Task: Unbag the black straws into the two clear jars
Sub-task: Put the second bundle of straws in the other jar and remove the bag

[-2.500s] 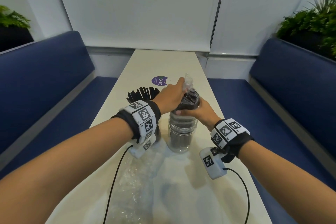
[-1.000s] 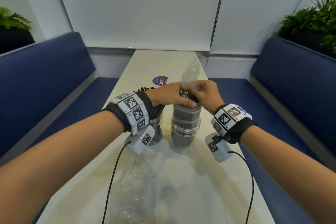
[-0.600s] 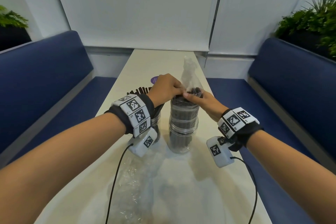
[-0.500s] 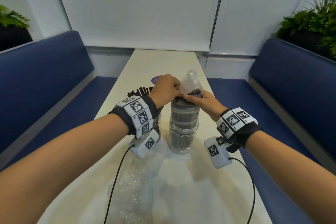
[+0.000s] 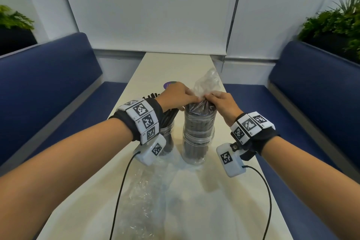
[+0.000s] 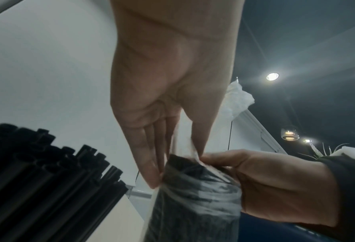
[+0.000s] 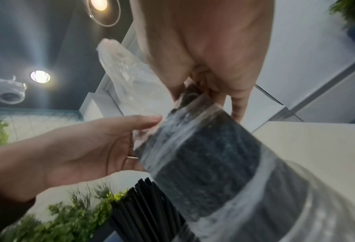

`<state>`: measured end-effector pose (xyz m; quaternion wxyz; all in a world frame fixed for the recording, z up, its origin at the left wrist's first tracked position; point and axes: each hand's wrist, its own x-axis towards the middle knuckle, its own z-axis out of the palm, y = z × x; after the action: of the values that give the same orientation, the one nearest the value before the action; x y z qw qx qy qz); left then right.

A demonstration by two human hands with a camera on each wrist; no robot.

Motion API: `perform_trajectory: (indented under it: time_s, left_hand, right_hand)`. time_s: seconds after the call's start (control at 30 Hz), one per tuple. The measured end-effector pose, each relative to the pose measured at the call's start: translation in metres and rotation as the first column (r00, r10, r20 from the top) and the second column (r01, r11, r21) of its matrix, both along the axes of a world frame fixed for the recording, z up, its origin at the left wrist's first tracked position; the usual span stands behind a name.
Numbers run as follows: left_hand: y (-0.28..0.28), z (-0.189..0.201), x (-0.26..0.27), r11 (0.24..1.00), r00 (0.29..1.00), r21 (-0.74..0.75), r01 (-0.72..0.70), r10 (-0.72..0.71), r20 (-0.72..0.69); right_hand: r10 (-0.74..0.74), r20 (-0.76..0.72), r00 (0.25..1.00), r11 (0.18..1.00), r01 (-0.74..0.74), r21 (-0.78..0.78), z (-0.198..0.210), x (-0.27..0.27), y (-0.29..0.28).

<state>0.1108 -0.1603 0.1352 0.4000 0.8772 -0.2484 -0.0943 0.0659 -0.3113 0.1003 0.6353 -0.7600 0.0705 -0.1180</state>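
Note:
Two clear jars stand mid-table. The left jar (image 5: 167, 138) holds loose black straws (image 6: 48, 172), partly hidden behind my left wrist. The right jar (image 5: 198, 142) holds a bundle of black straws still wrapped in its clear plastic bag (image 5: 206, 84), whose empty top sticks up crumpled. My left hand (image 5: 191, 100) pinches the plastic between thumb and fingers (image 6: 151, 172) at the bundle's top left. My right hand (image 5: 209, 96) pinches the plastic at the top right, just beside the left hand. In the right wrist view the bagged bundle (image 7: 203, 147) rises out of the jar (image 7: 307, 204).
An empty crumpled clear bag (image 5: 146, 191) lies on the table (image 5: 214, 200) near me. A purple round sticker (image 5: 169, 84) sits behind the jars. Blue benches (image 5: 48, 87) flank the narrow table, with plants (image 5: 335, 23) behind them. Wrist-camera cables trail over the tabletop.
My right hand has moved from the bundle's side up to its top. Both hands now pinch the plastic close together, and the bag's loose top stands taller. The jars have not moved.

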Motion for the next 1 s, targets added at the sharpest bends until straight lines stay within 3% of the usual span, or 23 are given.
perform_trajectory:
  time_s: [0.1, 0.27, 0.33, 0.47, 0.53, 0.6, 0.7, 0.83, 1.0]
  left_hand:
    - [-0.001, 0.003, 0.000, 1.000, 0.999, 0.002, -0.004, 0.004, 0.053]
    - [-0.006, 0.008, 0.001, 0.992, 0.978, -0.031, -0.121, 0.125, 0.170]
    - [-0.006, 0.008, 0.001, 0.990, 0.980, -0.061, -0.129, 0.136, 0.145]
    - [0.001, 0.009, 0.006, 0.968, 0.988, -0.193, -0.157, 0.155, -0.026]
    - [0.005, 0.009, 0.008, 0.958, 0.984, -0.228, -0.173, 0.160, -0.077]
    - [0.007, 0.006, 0.008, 0.958, 0.981, -0.228, -0.177, 0.152, -0.121]
    - [0.008, 0.005, 0.005, 0.970, 0.973, -0.196, -0.141, 0.100, -0.206]
    - [0.009, 0.014, -0.003, 0.990, 0.985, -0.130, -0.048, 0.025, -0.170]
    - [0.008, 0.028, -0.023, 0.981, 0.990, 0.135, 0.140, -0.134, -0.047]
  right_hand:
    - [-0.067, 0.009, 0.998, 0.998, 0.067, 0.014, 0.004, 0.002, 0.000]
    - [-0.174, 0.047, 0.984, 0.953, 0.180, -0.245, 0.016, 0.002, 0.005]
    - [-0.183, 0.091, 0.979, 0.952, 0.199, -0.234, 0.020, 0.004, 0.004]
    - [-0.025, -0.002, 1.000, 1.000, 0.025, 0.020, 0.024, 0.002, 0.000]
    - [0.111, -0.103, 0.988, 0.994, -0.110, 0.020, 0.020, -0.003, 0.000]
    - [0.146, -0.119, 0.982, 0.980, -0.160, -0.121, 0.013, -0.008, 0.002]
    - [0.005, 0.029, 1.000, 0.941, 0.005, -0.338, 0.006, -0.009, 0.004]
    - [-0.140, 0.191, 0.972, 0.938, 0.191, -0.288, 0.016, -0.008, 0.006]
    - [-0.158, 0.253, 0.955, 0.916, 0.237, -0.323, 0.026, 0.002, 0.012]
